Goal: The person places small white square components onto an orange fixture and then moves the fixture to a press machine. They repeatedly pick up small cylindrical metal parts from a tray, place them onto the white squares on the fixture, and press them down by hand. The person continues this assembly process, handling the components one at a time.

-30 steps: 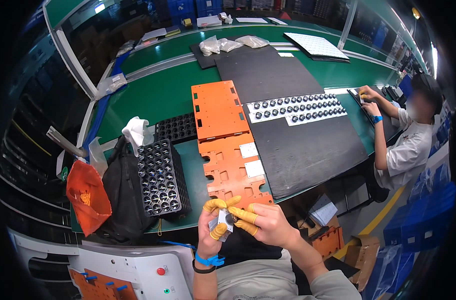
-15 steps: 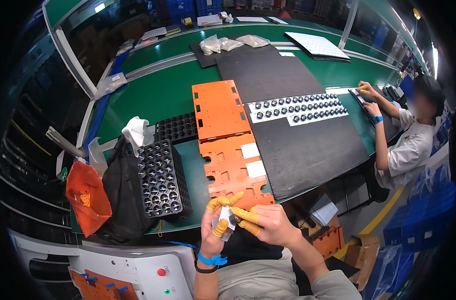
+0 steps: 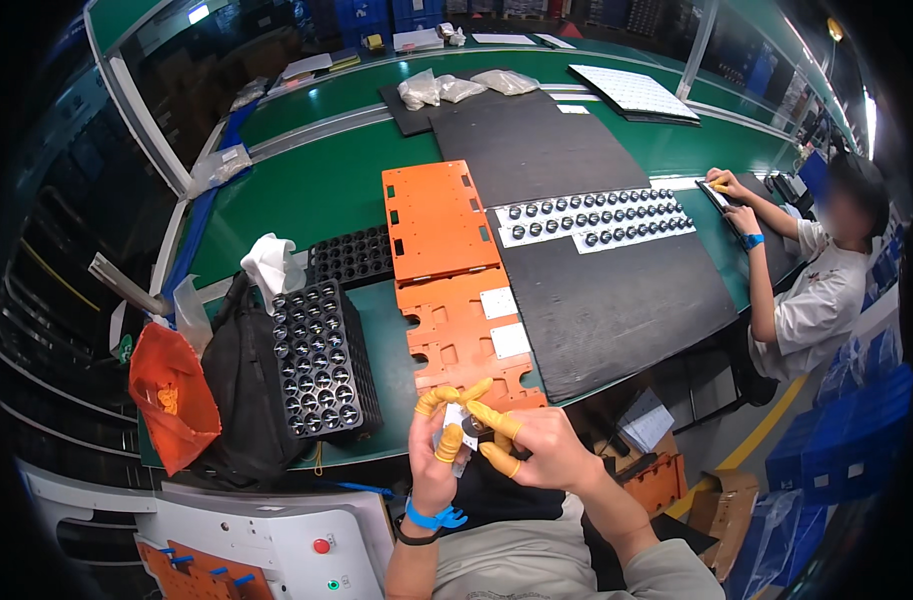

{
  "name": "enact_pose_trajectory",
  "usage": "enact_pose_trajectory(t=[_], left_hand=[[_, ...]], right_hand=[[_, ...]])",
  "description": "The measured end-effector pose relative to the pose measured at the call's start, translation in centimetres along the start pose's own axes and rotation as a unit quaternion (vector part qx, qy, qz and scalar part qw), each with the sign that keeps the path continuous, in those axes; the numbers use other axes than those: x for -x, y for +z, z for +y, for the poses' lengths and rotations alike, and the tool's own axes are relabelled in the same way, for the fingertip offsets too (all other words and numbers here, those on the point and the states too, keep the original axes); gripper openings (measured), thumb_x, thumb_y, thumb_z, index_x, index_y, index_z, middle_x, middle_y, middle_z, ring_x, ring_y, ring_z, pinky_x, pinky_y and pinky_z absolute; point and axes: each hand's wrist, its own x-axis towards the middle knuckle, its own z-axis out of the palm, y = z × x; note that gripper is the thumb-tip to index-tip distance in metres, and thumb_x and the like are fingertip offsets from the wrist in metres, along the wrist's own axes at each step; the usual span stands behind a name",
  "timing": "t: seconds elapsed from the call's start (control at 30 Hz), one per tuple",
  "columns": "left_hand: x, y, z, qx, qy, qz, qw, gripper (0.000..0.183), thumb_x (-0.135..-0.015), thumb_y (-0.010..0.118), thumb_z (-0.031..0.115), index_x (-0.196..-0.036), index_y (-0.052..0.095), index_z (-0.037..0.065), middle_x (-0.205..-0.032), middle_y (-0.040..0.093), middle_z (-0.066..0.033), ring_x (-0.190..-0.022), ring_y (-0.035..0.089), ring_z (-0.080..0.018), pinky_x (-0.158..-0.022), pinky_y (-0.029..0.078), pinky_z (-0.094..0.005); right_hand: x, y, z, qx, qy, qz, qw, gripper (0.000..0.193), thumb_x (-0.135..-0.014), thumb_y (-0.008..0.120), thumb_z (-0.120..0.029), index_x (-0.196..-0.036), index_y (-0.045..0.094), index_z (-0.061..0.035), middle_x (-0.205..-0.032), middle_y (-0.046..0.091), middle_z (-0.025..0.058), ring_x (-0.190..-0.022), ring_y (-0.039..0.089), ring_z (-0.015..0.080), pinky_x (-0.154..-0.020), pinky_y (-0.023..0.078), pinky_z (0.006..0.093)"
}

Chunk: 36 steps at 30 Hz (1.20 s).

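My left hand (image 3: pixel 435 452) and my right hand (image 3: pixel 530 450) meet just below the near edge of the green table, both wearing yellow finger cots. Between their fingertips they pinch a small white plate with a dark round part (image 3: pixel 466 430) on it. Just beyond the hands lies an orange jig board (image 3: pixel 459 340) with two white square plates on it. A second orange board (image 3: pixel 435 218) lies farther up. To the left stands a black tray (image 3: pixel 321 357) full of small round parts.
A black bag (image 3: pixel 239 390) and an orange bag (image 3: pixel 170 395) sit at the table's left corner. A large black mat (image 3: pixel 605 290) carries white strips of round parts (image 3: pixel 592 215). A seated person (image 3: pixel 827 285) works at the right. A white machine housing (image 3: pixel 267 545) is below.
My hands have stayed in the same spot; the fingers shifted slightly around the small plate. The person at the right barely moved.
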Motion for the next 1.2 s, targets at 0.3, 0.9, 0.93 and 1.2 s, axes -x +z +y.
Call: enact_pose_trajectory(t=[0.3, 0.9, 0.93, 1.2], left_hand=[[-0.1, 1.9, -1.6, 0.022, -0.076, -0.063, 0.995, 0.048, -0.102, 0.062, 0.038, -0.134, 0.043, 0.009, -0.103, 0.065, -0.0029, -0.065, 0.045, -0.0011, -0.054, 0.032, -0.0158], [-2.4, -0.1, 0.2, 0.011, -0.091, -0.054, 0.994, 0.047, -0.109, 0.036, 0.028, -0.150, 0.040, 0.004, -0.133, 0.062, -0.0208, -0.054, 0.037, -0.0032, -0.051, 0.035, -0.0193], [-2.4, -0.1, 0.1, 0.018, -0.091, -0.056, 0.994, 0.047, -0.109, 0.036, 0.028, -0.150, 0.040, 0.004, -0.132, 0.063, -0.0200, -0.054, 0.037, -0.0034, -0.051, 0.035, -0.0198], [-3.1, 0.4, 0.0, 0.042, -0.085, -0.061, 0.994, 0.047, -0.110, 0.034, 0.031, -0.147, 0.043, 0.004, -0.128, 0.066, -0.0163, -0.053, 0.037, -0.0049, -0.051, 0.033, -0.0220]], right_hand=[[1.2, 1.2, 2.2, 0.106, -0.052, 0.203, 0.972, 0.041, -0.068, 0.083, -0.007, -0.108, 0.074, -0.0042, -0.064, 0.057, 0.0037, -0.053, 0.056, 0.0230, -0.051, 0.044, 0.0324], [-2.4, -5.1, 11.6, -0.181, 0.408, -0.289, 0.847, 0.048, -0.098, 0.067, -0.036, -0.063, 0.058, -0.0048, -0.055, 0.046, -0.0024, -0.049, 0.040, 0.0064, -0.045, 0.032, 0.0286], [-2.9, -5.0, 11.9, -0.197, 0.406, -0.307, 0.838, 0.048, -0.098, 0.066, -0.037, -0.063, 0.058, -0.0045, -0.054, 0.047, -0.0020, -0.049, 0.041, 0.0070, -0.045, 0.032, 0.0288], [-4.2, -5.3, 11.4, -0.153, 0.387, -0.374, 0.829, 0.050, -0.099, 0.065, -0.040, -0.065, 0.059, -0.0030, -0.052, 0.049, 0.0000, -0.047, 0.042, 0.0086, -0.044, 0.031, 0.0297]])
